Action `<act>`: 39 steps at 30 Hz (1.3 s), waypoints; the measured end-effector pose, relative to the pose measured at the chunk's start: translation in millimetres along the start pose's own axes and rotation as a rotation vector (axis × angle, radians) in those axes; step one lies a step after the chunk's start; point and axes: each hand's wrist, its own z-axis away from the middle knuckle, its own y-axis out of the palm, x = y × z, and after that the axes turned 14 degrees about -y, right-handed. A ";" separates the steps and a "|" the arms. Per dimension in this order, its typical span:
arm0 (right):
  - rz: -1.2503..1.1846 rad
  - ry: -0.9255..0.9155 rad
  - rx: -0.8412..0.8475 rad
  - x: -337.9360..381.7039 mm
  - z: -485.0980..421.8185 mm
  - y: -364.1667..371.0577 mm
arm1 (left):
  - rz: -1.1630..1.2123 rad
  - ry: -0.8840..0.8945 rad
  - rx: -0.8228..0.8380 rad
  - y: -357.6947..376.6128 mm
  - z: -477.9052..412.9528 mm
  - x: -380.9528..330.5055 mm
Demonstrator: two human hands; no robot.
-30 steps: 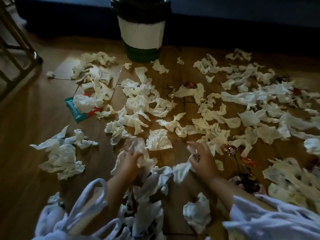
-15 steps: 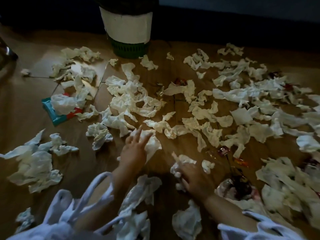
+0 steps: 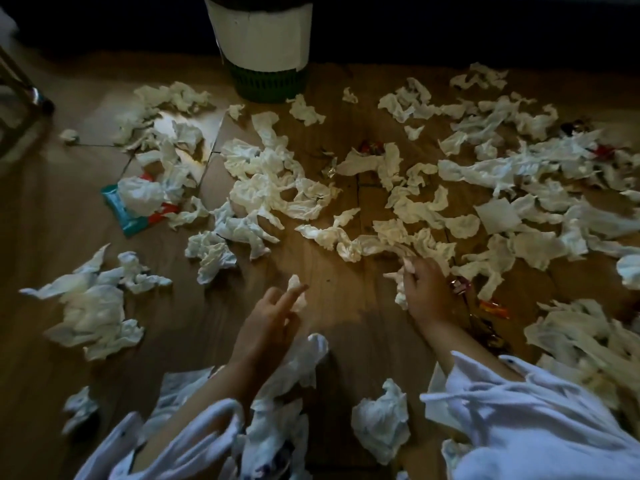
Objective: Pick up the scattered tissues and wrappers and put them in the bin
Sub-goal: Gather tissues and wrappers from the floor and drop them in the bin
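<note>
Reaching out from white sleeves (image 3: 519, 427), both hands work low over the wooden floor (image 3: 329, 271). The left hand (image 3: 266, 327) stretches 2 fingers with a small tissue scrap (image 3: 295, 284) at their tips; whether it is pinched I cannot tell. The right hand (image 3: 427, 292) curls round a tissue wad (image 3: 400, 289). Beyond, scattered tissues (image 3: 277, 181) and an orange wrapper (image 3: 493, 308) litter the floor, with a teal wipes packet (image 3: 121, 213) at left. Farthest stands the bin (image 3: 263, 36), upright.
</note>
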 end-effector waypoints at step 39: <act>-0.366 -0.129 0.450 123.5 68.9 38.2 | 0.192 -0.684 -0.164 -38.8 59.0 96.1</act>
